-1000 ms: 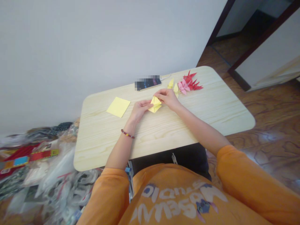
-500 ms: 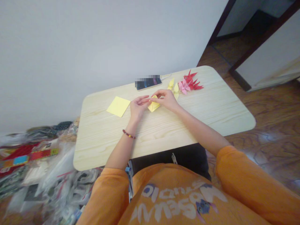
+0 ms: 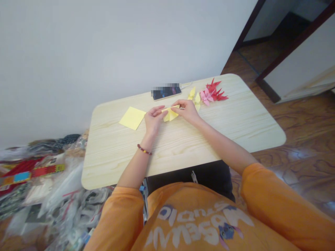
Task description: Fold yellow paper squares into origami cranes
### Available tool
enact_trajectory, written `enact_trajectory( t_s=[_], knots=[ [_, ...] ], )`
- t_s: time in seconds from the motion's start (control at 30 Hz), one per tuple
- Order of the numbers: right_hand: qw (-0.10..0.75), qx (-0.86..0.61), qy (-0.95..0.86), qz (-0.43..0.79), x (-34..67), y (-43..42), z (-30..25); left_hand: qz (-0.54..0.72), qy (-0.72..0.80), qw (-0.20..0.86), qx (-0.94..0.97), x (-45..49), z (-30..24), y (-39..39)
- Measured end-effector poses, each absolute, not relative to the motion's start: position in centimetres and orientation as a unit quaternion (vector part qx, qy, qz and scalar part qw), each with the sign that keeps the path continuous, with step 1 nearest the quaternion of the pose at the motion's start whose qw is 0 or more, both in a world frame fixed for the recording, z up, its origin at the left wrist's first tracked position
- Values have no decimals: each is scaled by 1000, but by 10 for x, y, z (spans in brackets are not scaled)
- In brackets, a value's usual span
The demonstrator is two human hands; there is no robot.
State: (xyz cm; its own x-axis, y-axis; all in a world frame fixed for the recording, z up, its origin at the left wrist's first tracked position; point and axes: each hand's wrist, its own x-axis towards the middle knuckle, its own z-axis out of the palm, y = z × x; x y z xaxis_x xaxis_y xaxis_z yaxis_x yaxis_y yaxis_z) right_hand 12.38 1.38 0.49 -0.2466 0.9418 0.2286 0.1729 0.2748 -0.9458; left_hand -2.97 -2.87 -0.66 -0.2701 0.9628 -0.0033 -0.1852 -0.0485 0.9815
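folded yellow origami paper (image 3: 170, 115), long axis running left to right near the far edge of the pale wooden table (image 3: 117, 160), pinched at its left end by the left hand (image 3: 154, 120), fingers pressed together, and at its right end by the right hand (image 3: 187, 111), fingers curled: 2 hands, neither clearly nearer.

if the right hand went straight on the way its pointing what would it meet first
The folded yellow paper: the right hand's fingers are already on it. Just beyond the paper, along that line, is probably the left hand, though depth is hard to judge from this view.
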Motion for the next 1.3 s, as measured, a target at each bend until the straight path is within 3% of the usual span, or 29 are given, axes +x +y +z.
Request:
enact_trajectory(
  t_s=[0.7, 1.0, 1.3],
  knots=[
    [441, -409, -700, 384, 116, 6, 3, 646, 553, 373, 371, -20, -8, -29],
    [483, -413, -570, 521, 121, 19, -2, 588, 517, 472, 405, -20, -10, -29],
    [447, -423, -560, 554, 122, 17, 3, 536, 507, 497, 457, -27, -4, -30]
  ],
)
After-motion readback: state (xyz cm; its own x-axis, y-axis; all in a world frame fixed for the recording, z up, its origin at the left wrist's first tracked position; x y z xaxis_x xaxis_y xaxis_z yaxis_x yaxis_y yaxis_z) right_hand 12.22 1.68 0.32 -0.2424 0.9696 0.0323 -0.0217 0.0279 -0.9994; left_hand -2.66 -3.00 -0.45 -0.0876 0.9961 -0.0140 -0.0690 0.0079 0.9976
